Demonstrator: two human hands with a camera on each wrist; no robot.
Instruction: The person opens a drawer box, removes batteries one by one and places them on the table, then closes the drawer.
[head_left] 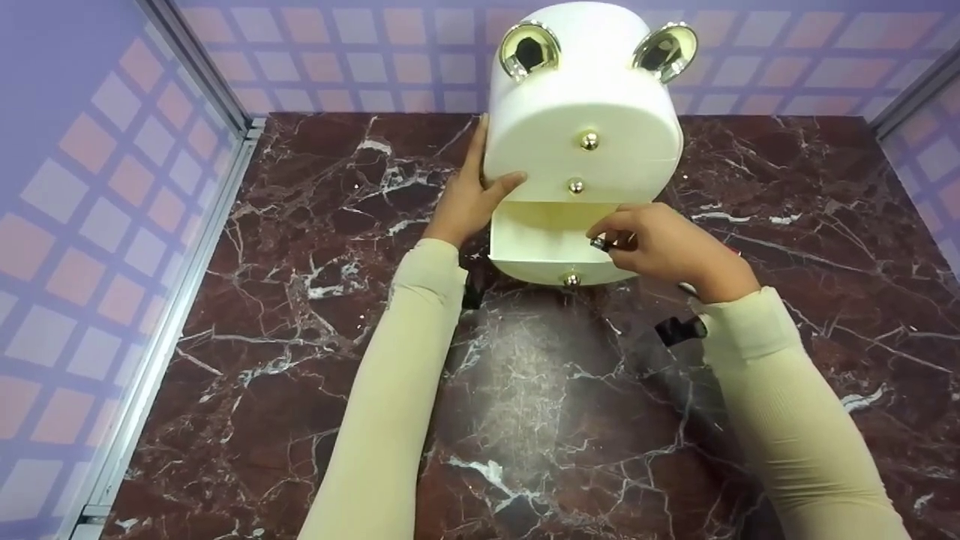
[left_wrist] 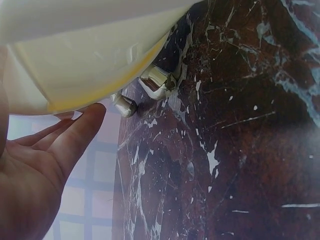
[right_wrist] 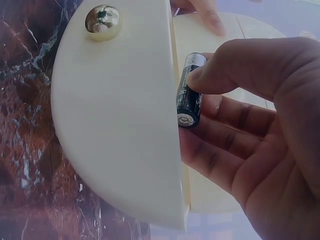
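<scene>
A white rounded drawer box [head_left: 592,97] with gold ears and round gold knobs stands at the back of the table. Its bottom drawer [head_left: 536,232] is pulled out towards me. Against the box's left side rests my left hand [head_left: 465,199], fingers straight along the wall and thumb on the front face. My right hand [head_left: 664,240] is over the drawer's right part, pinching a small battery [right_wrist: 190,92] between thumb and fingers. The battery is black with a silver end, held close to the drawer front [right_wrist: 120,120] in the right wrist view.
Dark red marbled table [head_left: 285,420] lies beneath everything. Checked panels stand around it, with a metal rail [head_left: 187,300] along the left edge. Under the box, gold feet [left_wrist: 157,82] show in the left wrist view.
</scene>
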